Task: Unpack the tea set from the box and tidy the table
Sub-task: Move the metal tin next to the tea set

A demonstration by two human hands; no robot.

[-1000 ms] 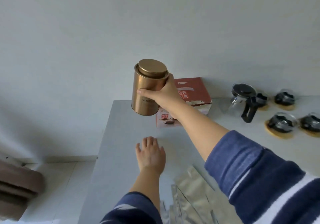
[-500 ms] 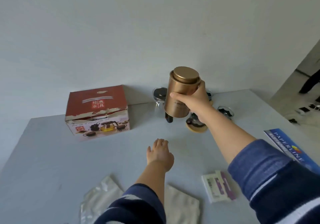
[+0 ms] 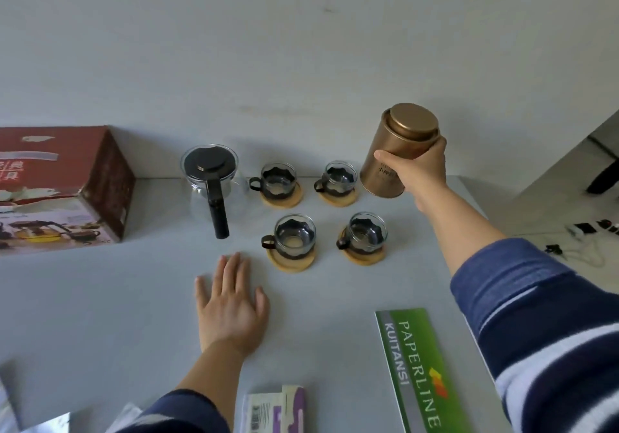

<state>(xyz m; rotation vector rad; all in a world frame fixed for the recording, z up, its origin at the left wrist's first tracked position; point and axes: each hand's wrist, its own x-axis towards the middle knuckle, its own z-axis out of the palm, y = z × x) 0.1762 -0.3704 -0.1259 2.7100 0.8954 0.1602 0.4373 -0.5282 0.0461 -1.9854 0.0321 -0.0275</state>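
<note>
Two hands: right hand [image 3: 419, 171] clasps the bronze tin [image 3: 395, 151], left hand [image 3: 231, 302] spread flat on the table [image 3: 100, 298]

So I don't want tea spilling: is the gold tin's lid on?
Shut: the lid sits seated atop the gold tin, held in the right hand.

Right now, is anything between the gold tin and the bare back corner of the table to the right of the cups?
Nothing visible. The right hand holds the gold tin just right of the back-right cup; the table under and beside it lies bare.
</note>
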